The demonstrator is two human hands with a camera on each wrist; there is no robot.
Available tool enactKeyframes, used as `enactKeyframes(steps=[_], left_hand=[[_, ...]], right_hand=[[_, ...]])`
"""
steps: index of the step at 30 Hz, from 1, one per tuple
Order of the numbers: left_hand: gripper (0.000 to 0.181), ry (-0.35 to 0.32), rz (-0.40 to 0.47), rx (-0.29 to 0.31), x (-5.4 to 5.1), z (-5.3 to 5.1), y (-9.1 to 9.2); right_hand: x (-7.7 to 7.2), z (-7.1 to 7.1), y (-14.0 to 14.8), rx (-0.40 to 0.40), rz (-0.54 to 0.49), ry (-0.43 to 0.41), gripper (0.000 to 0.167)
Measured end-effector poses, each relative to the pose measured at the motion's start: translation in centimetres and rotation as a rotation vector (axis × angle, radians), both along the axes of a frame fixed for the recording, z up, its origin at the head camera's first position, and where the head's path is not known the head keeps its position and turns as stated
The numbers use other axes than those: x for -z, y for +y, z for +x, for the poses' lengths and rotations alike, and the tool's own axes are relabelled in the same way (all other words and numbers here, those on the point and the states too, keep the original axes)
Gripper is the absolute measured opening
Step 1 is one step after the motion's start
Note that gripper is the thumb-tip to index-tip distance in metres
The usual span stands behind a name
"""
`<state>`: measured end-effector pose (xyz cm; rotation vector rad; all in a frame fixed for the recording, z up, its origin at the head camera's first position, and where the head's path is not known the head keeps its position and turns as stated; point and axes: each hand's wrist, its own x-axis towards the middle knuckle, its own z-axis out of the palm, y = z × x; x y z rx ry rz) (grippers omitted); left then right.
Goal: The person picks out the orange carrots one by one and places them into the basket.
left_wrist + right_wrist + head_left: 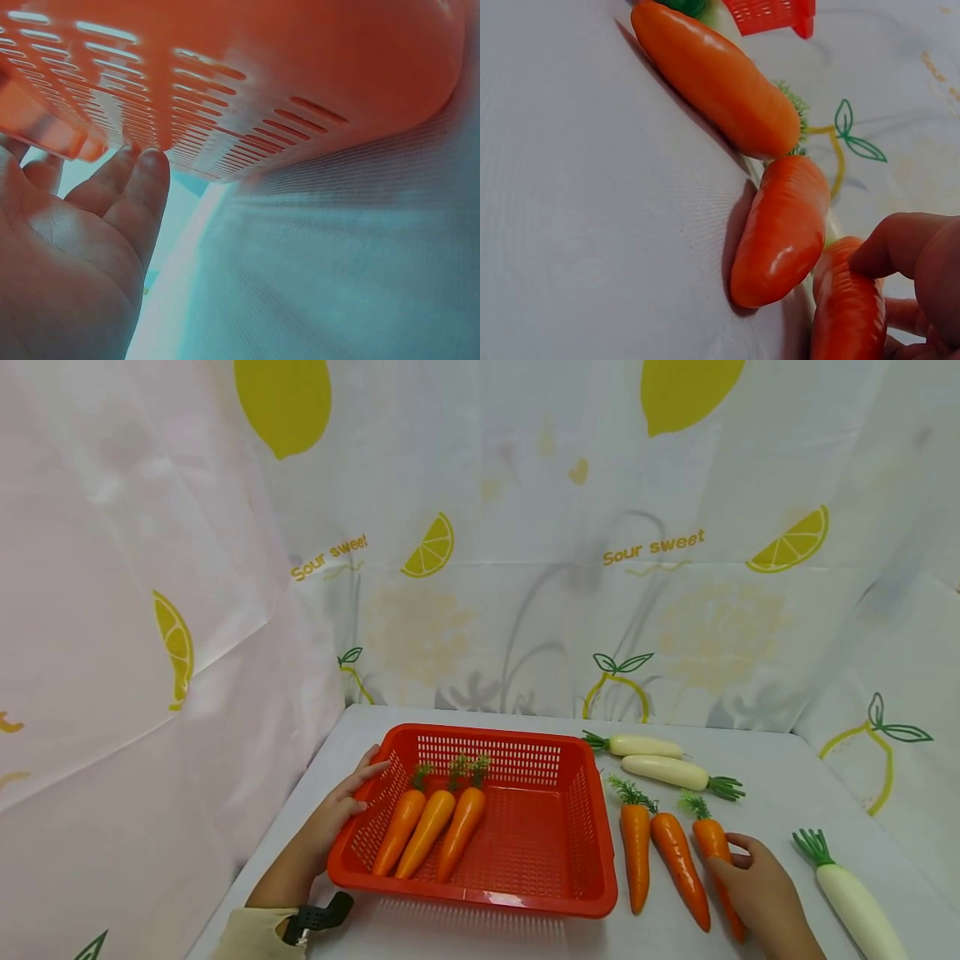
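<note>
A red plastic basket (525,906) with slotted walls stands on the table, with three orange carrots (431,835) lying side by side in its left half. My left hand (333,814) holds the basket's left rim; in the left wrist view two fingertips (154,161) touch the slotted outer wall. To the right of the basket, my right hand (757,885) pinches a carrot (847,307) between thumb and fingers. That carrot still lies at table level, its leafy top pointing away. Two more carrots, one straight (636,860) and one slightly bent (678,868), lie between it and the basket.
Two white radishes (645,746) lie behind the loose carrots. Another white radish (858,906) is at the far right, beyond my right hand. A lemon-printed cloth (480,610) hangs close behind the white table (765,760) and along its sides.
</note>
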<state>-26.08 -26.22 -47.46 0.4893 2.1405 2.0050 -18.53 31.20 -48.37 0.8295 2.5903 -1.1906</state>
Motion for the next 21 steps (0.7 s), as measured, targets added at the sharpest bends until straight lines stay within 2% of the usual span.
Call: enactKeyframes(steps=[10,21], left_hand=[[0.071,0.013,0.017,0.015,-0.20,0.24,0.10],[0.071,0.015,0.005,0.013,0.01,0.11,-0.01]], right_hand=[[-0.08,-0.04,-0.39,0.031,-0.043,0.021,0.075],[-0.29,-0.15,-0.60,-0.015,-0.095,0.056,0.081]])
